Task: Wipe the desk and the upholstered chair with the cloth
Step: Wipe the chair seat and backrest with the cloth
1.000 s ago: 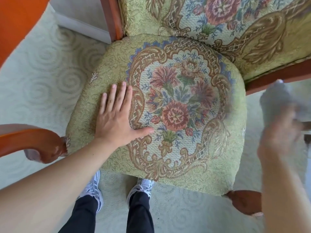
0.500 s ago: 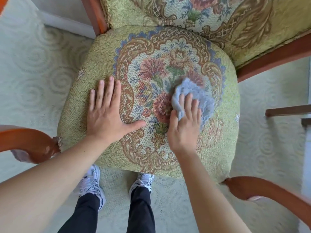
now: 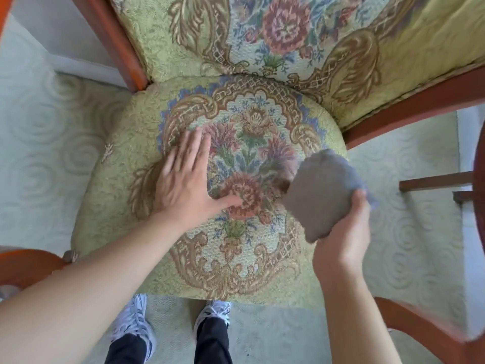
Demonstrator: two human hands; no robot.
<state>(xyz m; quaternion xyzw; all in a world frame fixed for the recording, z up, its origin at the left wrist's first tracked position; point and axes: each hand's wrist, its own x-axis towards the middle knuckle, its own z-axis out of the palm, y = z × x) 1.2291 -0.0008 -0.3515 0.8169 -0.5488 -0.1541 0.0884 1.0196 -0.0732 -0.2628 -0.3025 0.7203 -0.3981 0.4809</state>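
The upholstered chair fills the view, its green floral seat (image 3: 126, 143) below me and its matching backrest (image 3: 328, 43) at the top. My left hand (image 3: 186, 179) rests flat on the left half of the seat, fingers straight and together. My right hand (image 3: 343, 232) grips a grey cloth (image 3: 320, 190) over the seat's right side, with the cloth turned up toward me. Whether the cloth touches the fabric I cannot tell. The desk is hardly in view.
Wooden armrests (image 3: 29, 264) curve in at the lower left and lower right (image 3: 420, 329). A dark round wooden edge (image 3: 479, 185) and a crossbar (image 3: 433, 181) stand at the right. Pale swirl-patterned carpet (image 3: 52, 143) surrounds the chair. My white shoes (image 3: 136, 324) stand under the seat's front edge.
My right hand brought the cloth from the right onto the seat's middle, then drew it back to the right side and turned it up. My left hand shifted slightly toward the seat's middle.
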